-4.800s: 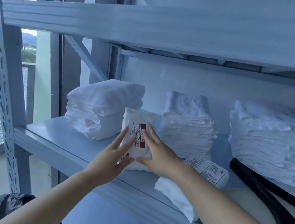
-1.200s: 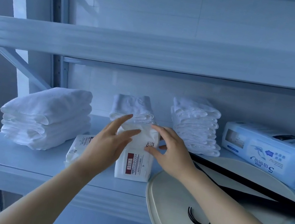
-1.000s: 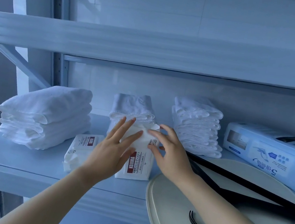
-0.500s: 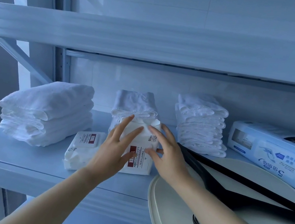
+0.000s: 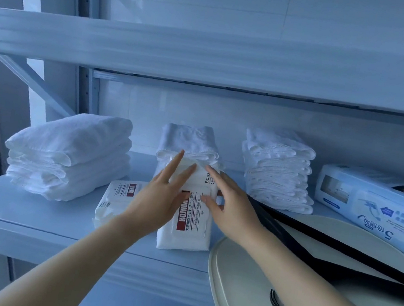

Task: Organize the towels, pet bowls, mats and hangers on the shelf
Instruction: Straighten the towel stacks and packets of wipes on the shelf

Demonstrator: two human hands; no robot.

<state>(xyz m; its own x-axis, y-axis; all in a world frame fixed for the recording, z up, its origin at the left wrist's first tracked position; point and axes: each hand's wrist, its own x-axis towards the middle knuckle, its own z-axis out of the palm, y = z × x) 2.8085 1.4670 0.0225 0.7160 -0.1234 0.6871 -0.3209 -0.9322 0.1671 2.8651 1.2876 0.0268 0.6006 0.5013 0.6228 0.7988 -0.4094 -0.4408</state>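
A white wipes pack with a red label [image 5: 190, 224] leans back against the middle stack of folded white towels [image 5: 188, 141] on the shelf [image 5: 25, 211]. My left hand [image 5: 159, 196] lies flat on its left face with straight fingers. My right hand [image 5: 231, 203] touches its right side, fingers extended. A second wipes pack [image 5: 118, 199] lies flat just to the left, partly behind my left wrist. Two other towel stacks sit at the left [image 5: 69, 154] and the right [image 5: 277, 169].
Black hangers [image 5: 314, 241] lie across a cream oval mat or tray [image 5: 239, 292] that overhangs the shelf's front edge at the right. A light blue pad package [image 5: 378, 209] sits at the far right. The upper shelf beam [image 5: 211, 58] runs overhead.
The wipes pack between my hands has tipped from upright to leaning back against the middle towel stack. Both hands stay on it, now flatter. The view has shifted slightly.
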